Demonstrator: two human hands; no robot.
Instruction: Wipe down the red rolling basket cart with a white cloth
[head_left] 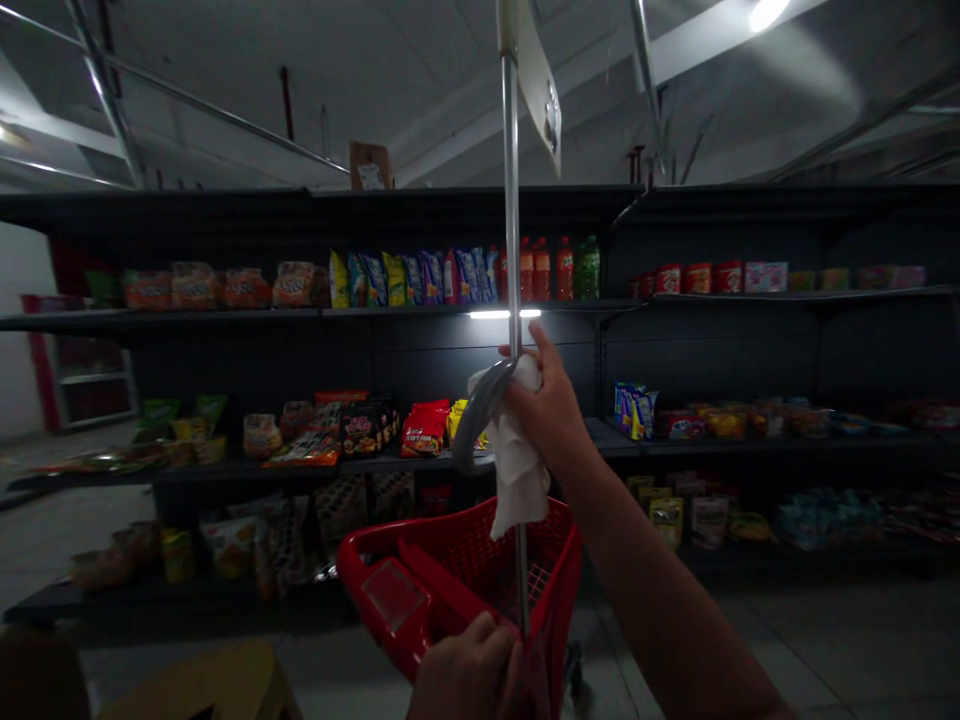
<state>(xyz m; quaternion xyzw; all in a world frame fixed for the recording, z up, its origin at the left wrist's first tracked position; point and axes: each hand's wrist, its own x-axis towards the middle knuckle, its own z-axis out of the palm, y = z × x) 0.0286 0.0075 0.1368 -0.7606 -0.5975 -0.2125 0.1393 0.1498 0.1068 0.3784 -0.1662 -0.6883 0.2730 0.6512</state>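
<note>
My right hand (551, 405) is raised in front of me, closed around a white cloth (517, 475) that it presses against an upright metal pole (512, 250). A grey curved handle (480, 410) juts from the pole just left of that hand. The pole rises from a red shopping cart (420, 585) and carries a sign plate (536, 70) at its top. My left hand (469, 670) is low in the view, closed around the pole's base at the near edge of the cart.
Dark store shelves (300, 315) span the background, stocked with snack bags (409, 278), bottles (562, 268) and boxes. A cardboard box (370, 165) sits on top. A yellowish stool (202, 685) stands at lower left. The room is dim.
</note>
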